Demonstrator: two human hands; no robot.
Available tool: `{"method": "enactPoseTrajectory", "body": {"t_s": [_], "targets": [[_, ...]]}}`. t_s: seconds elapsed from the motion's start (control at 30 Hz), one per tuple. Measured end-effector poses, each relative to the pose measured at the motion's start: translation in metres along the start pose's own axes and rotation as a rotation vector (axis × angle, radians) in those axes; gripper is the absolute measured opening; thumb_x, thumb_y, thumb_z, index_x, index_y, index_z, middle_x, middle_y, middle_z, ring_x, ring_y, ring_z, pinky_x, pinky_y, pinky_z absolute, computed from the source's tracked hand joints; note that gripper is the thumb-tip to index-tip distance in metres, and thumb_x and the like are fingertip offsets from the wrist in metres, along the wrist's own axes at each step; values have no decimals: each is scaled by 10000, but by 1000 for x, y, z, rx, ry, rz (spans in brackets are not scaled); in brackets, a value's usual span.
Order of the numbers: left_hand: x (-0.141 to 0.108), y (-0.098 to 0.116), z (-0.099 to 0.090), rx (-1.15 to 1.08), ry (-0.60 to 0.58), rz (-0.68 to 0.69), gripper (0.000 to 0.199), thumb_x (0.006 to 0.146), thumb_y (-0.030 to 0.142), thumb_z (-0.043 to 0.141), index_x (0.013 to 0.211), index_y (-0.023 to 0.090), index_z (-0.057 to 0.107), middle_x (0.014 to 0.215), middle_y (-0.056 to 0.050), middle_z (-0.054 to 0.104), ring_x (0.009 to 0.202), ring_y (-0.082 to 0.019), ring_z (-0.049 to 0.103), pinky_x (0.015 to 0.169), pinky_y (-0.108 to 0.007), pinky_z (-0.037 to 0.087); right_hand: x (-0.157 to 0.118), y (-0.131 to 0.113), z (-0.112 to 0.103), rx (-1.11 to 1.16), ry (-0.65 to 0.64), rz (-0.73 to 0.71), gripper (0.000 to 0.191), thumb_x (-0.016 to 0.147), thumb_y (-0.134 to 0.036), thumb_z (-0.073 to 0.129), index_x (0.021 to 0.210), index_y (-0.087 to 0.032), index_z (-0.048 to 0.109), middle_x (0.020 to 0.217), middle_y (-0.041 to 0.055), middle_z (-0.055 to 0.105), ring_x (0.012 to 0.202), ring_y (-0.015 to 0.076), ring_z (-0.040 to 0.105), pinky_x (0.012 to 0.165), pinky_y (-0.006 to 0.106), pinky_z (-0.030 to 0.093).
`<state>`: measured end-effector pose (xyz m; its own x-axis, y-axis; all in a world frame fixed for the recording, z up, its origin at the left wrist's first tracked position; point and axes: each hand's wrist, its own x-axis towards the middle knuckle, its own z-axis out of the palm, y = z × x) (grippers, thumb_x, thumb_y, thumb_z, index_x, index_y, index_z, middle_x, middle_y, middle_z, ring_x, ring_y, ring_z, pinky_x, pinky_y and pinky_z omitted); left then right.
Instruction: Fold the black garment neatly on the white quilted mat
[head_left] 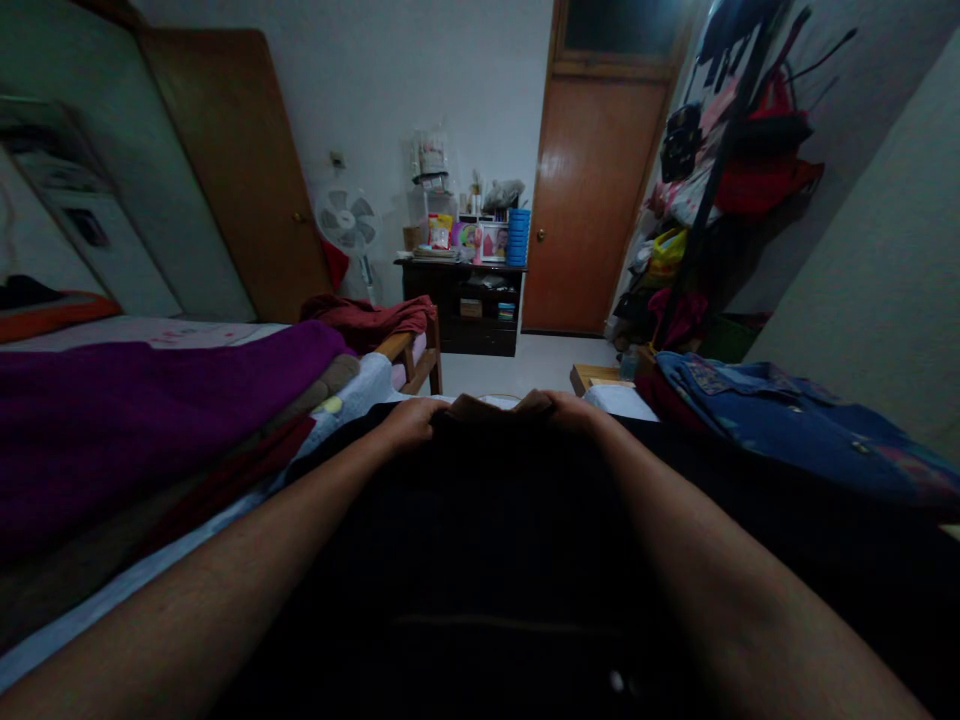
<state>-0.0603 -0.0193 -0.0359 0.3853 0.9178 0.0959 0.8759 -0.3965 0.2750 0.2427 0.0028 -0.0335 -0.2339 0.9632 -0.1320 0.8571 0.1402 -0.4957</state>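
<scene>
Wooden door (600, 200) at the back, purple blanket (165, 430) off left, and the left hand (412, 423) and right hand (576, 412), set apart, grip the far edge of black cloth (502, 520) spread between the forearms (225, 560)!

Matt cloth garment (510, 520), soft matt cloth blanket (187, 405) left of the garment, matt denim (757, 410) right of it, smooth, faintly glossy wooden door (600, 190) with shiny metal knob (540, 235) beyond it rightward, plastic fan (347, 219) beyond it leftward

Bare left forearm (247, 545), bare right forearm (697, 515), both tapering; left hand (409, 422), right hand (576, 412) likewise bare.
</scene>
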Motion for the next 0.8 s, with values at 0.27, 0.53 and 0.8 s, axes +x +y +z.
{"method": "enactPoseTrajectory", "body": {"t_s": [0.27, 0.53, 0.8], "targets": [[11, -5, -38, -349, -211, 80, 430, 649, 167, 509, 1041, 224, 679, 953, 36, 714, 890, -188, 648, 807, -256, 488, -5, 2, -38, 225, -377, -13, 328, 594, -73, 613, 888, -174, 719, 846, -14, 729, 777, 174, 651, 762, 268, 505], [53, -5, -29, -1, 237, -465, 485, 734, 236, 571, 1216, 193, 543, 1191, -116, 616, 1154, -356, 508, 952, -496, 389, 12, -18, -24, -38, 198, 253, 314, 779, -219, 529, 1056, -121, 642, 1052, 140, 667, 1013, 282, 595, 897, 406, 439], [34, 47, 72, 175, -48, 13, 532, 912, 441, 356, 1406, 243, 371, 1544, -63, 247, 1418, -266, 163, 1122, -468, 175, 22, -17, 84, -303, 420, 16, 513, 899, -354, 433, 1385, -196, 386, 1497, 101, 315, 1360, 235, 254, 1098, 429, 182]]}}
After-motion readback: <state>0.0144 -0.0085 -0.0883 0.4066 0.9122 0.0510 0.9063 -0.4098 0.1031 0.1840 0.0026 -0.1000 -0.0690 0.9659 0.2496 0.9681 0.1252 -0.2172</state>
